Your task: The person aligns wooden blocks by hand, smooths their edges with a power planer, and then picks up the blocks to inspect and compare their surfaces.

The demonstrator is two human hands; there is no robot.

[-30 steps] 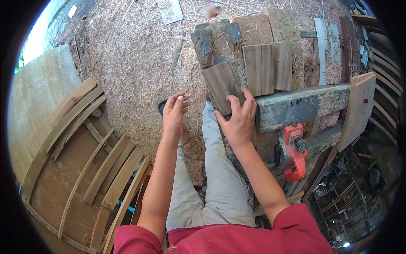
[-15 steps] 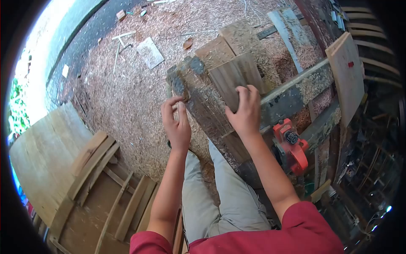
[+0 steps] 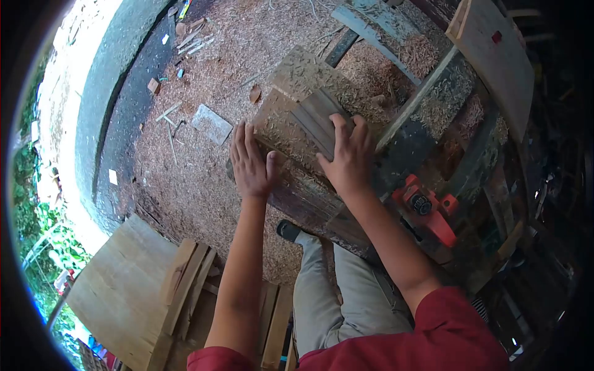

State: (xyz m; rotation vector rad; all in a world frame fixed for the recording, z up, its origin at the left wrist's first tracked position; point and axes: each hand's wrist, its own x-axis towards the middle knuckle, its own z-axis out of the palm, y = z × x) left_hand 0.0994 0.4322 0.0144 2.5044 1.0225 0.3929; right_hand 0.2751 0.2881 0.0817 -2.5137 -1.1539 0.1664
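My right hand (image 3: 351,154) grips a short brown wooden board (image 3: 314,116), with the fingers curled over its near edge and the thumb on its left side. The board is tilted above the shaving-strewn workbench (image 3: 297,191). My left hand (image 3: 252,164) lies with its fingers stretched out at the left end of the bench, beside a flat wood piece (image 3: 272,114). A red-orange electric planer (image 3: 427,207) sits on the bench to the right of my right forearm.
Wood shavings (image 3: 198,167) cover the ground. A pale panel (image 3: 495,62) stands at the bench's right end. A plywood sheet (image 3: 117,278) and curved wooden pieces (image 3: 185,278) lie at lower left. A bluish plank (image 3: 377,46) lies beyond the bench.
My left hand has gone from curled fingers to stretched fingers over the bench end. The board in my right hand has turned and tilted more. The camera view has shifted.
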